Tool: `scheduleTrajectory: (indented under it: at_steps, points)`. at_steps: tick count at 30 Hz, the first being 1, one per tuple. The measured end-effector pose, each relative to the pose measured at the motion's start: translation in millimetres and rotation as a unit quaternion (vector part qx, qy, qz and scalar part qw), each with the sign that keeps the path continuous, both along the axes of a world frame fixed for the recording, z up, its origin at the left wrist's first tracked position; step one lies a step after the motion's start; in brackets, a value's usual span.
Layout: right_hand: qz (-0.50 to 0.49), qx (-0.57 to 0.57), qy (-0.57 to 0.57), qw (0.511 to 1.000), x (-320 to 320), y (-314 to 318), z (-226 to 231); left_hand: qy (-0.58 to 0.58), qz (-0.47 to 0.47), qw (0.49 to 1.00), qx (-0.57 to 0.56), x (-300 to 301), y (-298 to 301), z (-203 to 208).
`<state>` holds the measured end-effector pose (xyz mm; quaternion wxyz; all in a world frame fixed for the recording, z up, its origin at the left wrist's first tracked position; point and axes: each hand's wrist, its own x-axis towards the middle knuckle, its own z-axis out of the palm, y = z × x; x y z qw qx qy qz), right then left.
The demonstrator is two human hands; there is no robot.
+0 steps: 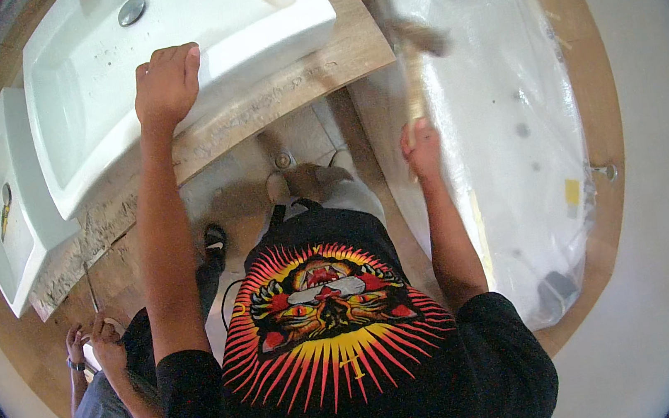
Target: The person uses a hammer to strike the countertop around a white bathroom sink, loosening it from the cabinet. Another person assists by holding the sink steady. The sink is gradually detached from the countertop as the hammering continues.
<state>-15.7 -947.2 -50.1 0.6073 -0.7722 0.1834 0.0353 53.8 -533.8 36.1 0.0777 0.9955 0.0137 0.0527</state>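
Note:
My left hand [167, 89] rests on the near rim of a large white washbasin [249, 61], its fingers closed and curled over the edge. The fingertips are partly hidden. In my right hand [422, 148] is a hammer [415, 86], gripped by its light wooden handle. The hammer is raised beside the end of the counter, its head blurred by motion. Below the basin runs a tan counter edge [286, 89] with a rough, chipped strip and grey crumbs along it.
A bathtub [503, 155] wrapped in clear plastic lies to my right. A second washbasin [15, 223] stands at the left, with a small object in it. At the lower left, a co-worker's hands [96, 345] hold a thin rod-like tool [91, 289] near the counter edge. A floor drain [284, 159] lies ahead.

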Motion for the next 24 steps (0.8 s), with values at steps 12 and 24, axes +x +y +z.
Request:
scheduleTrajectory:
  at_steps: [12,24]
  points:
    - [0.114,-0.096,0.081,0.985,-38.2,-22.2,-138.6,-0.009,0.004,1.0,0.002,2.5,1.8,-0.6]
    - [0.108,0.069,-0.232,0.964,34.7,-4.0,34.9,-0.017,0.008,1.0,-0.008,-6.2,3.2,-7.0]
